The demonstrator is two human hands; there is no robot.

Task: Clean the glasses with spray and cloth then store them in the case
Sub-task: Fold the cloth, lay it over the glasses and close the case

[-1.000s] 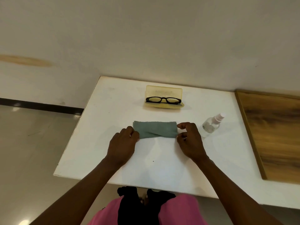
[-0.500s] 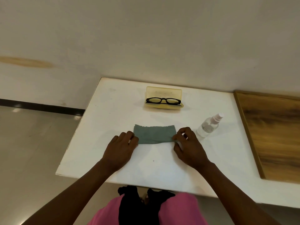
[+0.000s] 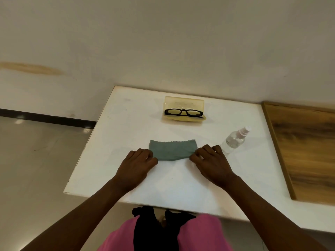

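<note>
The table (image 3: 126, 134) is smooth matt white. On it, the grey-green cloth (image 3: 173, 150) looks soft and matt, with a pinked far edge. Beyond the cloth, the case (image 3: 184, 103) is translucent yellow plastic, holding glossy black plastic-framed glasses (image 3: 183, 112). Right of the cloth lies a clear plastic spray bottle (image 3: 234, 140); further right, a wood-grain board (image 3: 304, 147).

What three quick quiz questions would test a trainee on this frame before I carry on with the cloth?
1. True or false: the glasses lie on the bare table, outside the open yellow case.
2. Which hand is nearer the spray bottle: A) left hand, B) right hand?
3. Fill in: both hands pinch the near corners of the green ___.

Key: 1 false, they rest in the case. 2 B. 3 cloth.
</note>
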